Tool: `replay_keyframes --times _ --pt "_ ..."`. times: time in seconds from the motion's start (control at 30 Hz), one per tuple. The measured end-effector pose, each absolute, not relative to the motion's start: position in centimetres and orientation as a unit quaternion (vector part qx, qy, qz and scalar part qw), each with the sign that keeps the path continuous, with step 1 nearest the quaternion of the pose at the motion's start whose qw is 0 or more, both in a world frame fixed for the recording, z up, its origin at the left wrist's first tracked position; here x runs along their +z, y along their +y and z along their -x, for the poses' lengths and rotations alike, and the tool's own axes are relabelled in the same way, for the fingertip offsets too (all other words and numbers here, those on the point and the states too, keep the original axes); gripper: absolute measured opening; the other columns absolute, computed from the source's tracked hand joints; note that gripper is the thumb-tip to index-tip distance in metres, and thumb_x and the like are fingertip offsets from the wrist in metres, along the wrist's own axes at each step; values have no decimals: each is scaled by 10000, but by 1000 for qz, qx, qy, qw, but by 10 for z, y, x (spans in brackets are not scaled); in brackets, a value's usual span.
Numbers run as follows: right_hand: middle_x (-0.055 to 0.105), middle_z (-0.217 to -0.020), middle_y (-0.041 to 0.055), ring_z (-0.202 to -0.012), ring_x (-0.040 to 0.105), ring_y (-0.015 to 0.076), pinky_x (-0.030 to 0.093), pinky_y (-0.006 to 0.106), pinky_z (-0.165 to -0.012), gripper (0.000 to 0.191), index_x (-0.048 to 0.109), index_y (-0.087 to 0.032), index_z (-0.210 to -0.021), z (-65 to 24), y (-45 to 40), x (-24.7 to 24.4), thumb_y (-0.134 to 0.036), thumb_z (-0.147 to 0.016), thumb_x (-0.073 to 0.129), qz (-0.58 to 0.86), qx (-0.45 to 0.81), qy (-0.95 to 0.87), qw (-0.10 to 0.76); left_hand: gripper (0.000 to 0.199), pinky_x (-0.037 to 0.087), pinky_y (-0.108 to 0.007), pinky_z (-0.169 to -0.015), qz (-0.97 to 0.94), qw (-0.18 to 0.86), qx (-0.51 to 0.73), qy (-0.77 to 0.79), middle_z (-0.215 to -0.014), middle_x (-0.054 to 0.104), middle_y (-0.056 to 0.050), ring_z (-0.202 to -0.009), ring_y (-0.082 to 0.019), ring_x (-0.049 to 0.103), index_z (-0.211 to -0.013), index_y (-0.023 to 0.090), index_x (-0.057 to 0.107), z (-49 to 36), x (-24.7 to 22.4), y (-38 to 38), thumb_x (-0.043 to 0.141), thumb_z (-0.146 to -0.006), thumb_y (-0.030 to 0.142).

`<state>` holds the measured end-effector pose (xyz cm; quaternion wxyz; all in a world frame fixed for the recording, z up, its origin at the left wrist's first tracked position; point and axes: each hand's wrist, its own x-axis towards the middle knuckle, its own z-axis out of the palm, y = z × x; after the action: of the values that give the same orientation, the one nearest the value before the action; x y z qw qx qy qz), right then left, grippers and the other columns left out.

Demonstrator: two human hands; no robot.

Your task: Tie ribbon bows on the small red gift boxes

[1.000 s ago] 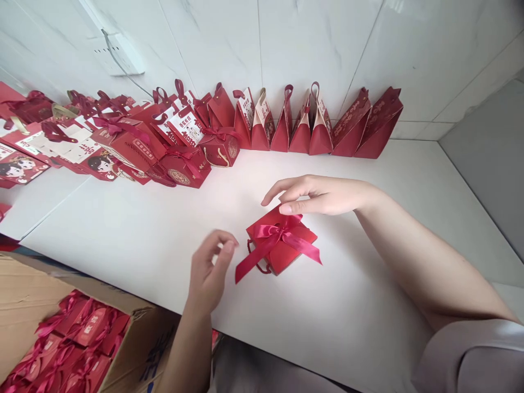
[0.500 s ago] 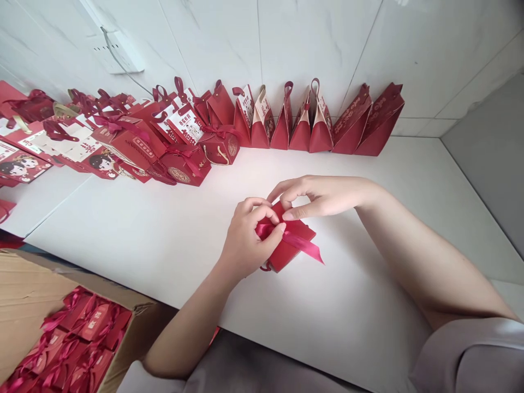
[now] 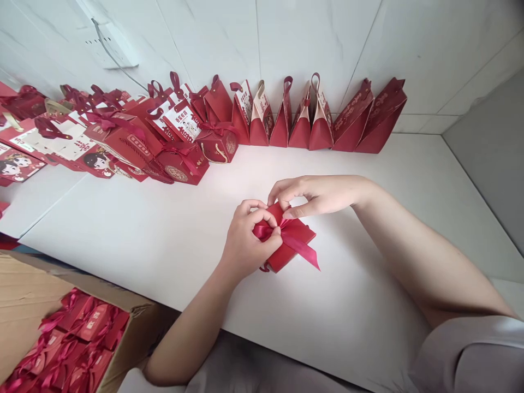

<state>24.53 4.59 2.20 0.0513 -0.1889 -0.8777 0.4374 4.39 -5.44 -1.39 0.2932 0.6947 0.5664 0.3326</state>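
Note:
A small red gift box (image 3: pixel 302 234) sits on the white table in front of me. Around its top runs a pinkish-red satin ribbon (image 3: pixel 305 250) formed into a bow, one tail hanging toward the lower right. My left hand (image 3: pixel 249 234) pinches the ribbon near the knot between thumb and index finger, at the box's left side. From the right, my right hand (image 3: pixel 313 195) reaches over the far side of the box, its thumb and fingers closed on the ribbon by the knot. Part of the bow and the box's far side are hidden by my fingers.
Several red gift boxes with handles (image 3: pixel 301 128) stand in a row along the tiled wall. More decorated boxes (image 3: pixel 180 164) crowd the table's left side. At the lower left, a cardboard carton (image 3: pixel 143 322) holds several red boxes with bows (image 3: pixel 82 341).
My left fingers have shifted slightly left along the bow, and more of the knot shows between my hands. The ribbon tail has moved a little. The view has turned slightly.

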Motion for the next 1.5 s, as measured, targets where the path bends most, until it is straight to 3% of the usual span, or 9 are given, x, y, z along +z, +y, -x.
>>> replay_keyframes --times 0.27,0.37,0.5,0.63,0.87,1.03,1.2,1.37,1.5 --pt "596 -1290 37 -1126 570 209 456 344 -905 328 607 -281 -1206 -257 34 47 -443 -922 584 251 451 -836 187 162 417 -423 -1043 -702 366 375 483 -1144 596 -39 -1142 -218 564 -1065 260 565 -13 -5 -50 518 -909 262" --pt "675 -1091 25 -963 613 195 465 317 -794 301 650 -249 -1079 -263 23 64 -493 -931 554 314 411 -830 207 161 439 -409 -990 -718 313 373 497 -1126 591 -49 -1134 -230 558 -1051 255 566 -1 3 -47 558 -915 341" --pt "687 -786 21 -698 611 172 429 293 -619 444 684 -209 -771 -270 8 68 -599 -906 520 402 394 -824 66 153 424 -395 -1037 -781 292 318 452 -1208 566 -61 -1219 -234 514 -1024 261 613 6 10 -43 621 -884 322" --pt "719 -793 46 -704 640 202 445 296 -601 473 702 -200 -730 -273 -9 46 -631 -865 561 422 476 -771 -33 89 384 -436 -1107 -790 330 272 440 -1326 531 -75 -1303 -258 473 -878 235 625 9 6 -34 643 -868 321" --pt "738 -818 58 -790 703 227 503 295 -689 431 740 -176 -783 -267 -43 13 -595 -827 652 409 637 -654 13 212 417 -429 -1092 -757 429 295 396 -1320 565 -85 -1265 -259 531 -726 207 598 10 -9 -25 607 -894 336" --pt "742 -1062 85 -676 726 162 493 244 -595 479 721 -209 -1080 -247 -76 1 -619 -890 564 374 739 -559 13 328 483 -389 -959 -728 459 300 412 -1291 575 -81 -1179 -256 581 -655 190 554 4 -13 -27 545 -931 367" --pt "664 -1268 146 -556 705 123 448 212 -434 624 470 -282 -1419 -223 -102 -14 -627 -904 535 274 877 -392 38 397 500 -365 -883 -683 471 346 438 -1176 629 -101 -1173 -259 584 -598 183 502 -5 -19 -31 518 -948 370" --pt "746 -979 79 -602 692 118 448 206 -515 408 732 -181 -964 -222 -101 -20 -550 -922 564 333 810 -459 153 389 510 -368 -882 -662 473 375 444 -1152 638 -91 -1124 -242 603 -592 183 508 -6 -20 -32 543 -936 360" --pt "702 -783 31 -652 663 137 458 239 -594 364 679 -167 -765 -234 -91 -15 -485 -922 596 354 767 -512 155 421 529 -370 -801 -661 469 369 456 -1088 641 -100 -1037 -244 629 -568 179 510 -2 -20 -29 562 -920 404"
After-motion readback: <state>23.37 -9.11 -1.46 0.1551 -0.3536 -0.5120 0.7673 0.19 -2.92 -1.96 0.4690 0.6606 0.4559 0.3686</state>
